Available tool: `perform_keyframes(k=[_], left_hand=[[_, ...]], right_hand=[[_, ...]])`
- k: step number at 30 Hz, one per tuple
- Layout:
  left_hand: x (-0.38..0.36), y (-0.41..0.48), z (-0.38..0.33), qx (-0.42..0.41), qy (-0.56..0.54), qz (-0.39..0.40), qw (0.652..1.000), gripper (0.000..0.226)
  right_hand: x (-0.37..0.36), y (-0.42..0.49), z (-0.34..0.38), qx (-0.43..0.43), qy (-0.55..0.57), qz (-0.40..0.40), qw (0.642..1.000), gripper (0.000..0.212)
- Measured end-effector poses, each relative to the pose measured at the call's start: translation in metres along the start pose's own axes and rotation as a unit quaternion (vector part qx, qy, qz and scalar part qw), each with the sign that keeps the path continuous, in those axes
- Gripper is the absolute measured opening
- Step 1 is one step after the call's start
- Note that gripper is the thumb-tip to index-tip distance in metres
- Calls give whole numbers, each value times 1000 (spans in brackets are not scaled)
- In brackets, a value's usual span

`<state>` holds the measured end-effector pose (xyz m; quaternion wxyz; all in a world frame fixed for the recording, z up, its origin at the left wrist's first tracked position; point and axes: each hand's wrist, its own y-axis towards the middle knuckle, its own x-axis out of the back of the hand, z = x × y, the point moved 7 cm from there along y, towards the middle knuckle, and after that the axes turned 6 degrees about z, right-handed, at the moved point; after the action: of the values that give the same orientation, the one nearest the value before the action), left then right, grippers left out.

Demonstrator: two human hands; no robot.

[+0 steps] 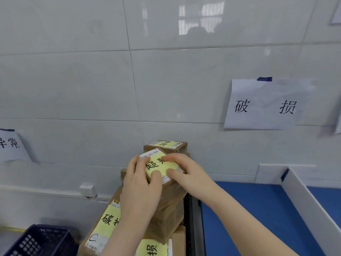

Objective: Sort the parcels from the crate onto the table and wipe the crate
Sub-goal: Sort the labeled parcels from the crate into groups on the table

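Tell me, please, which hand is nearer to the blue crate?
Left. The left hand grips the small parcel up and right of the crate; the right hand holds the parcel's farther side.

You are facing a white tiled wall (73, 80). A paper sign (263, 105) with black characters is hanging on it at the right, held by blue tape (264, 79); a second sign (11, 145) is peeking in at the left edge. A white panel (310, 204) is standing on edge at the near right.
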<state>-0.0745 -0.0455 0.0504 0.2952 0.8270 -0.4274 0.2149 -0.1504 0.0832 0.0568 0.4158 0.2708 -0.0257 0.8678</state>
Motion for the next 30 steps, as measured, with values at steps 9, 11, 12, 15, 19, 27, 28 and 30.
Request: perform_keyframes(k=[9,11,12,15,19,27,28,30], left_hand=[[-30,-21,-81,-184,-48,35,981,49],[-48,-32,-98,-229,-51,58,970,48],[-57,-39,-105,-246,-53,72,965,49],[-85,-59,-126,-276,-66,109,953,52],[-120,-92,-156,-304,-95,134,938,53],[-203,-157,-239,-304,-162,164,924,54],[-213,-166,-250,-303,-169,167,923,53],[-232,-180,-268,-305,-176,172,920,52]], right_hand=[[66,-79,12,39,2,-177,984,38],[80,-104,5,33,0,-215,976,39],[87,-117,1,29,-3,-233,972,40],[104,-157,-13,15,-8,-276,961,42],[132,-207,-29,-1,-16,-309,951,42],[216,-309,-67,-19,-40,-339,940,42],[227,-320,-72,-20,-42,-340,939,42],[247,-339,-80,-18,-48,-341,939,42]])
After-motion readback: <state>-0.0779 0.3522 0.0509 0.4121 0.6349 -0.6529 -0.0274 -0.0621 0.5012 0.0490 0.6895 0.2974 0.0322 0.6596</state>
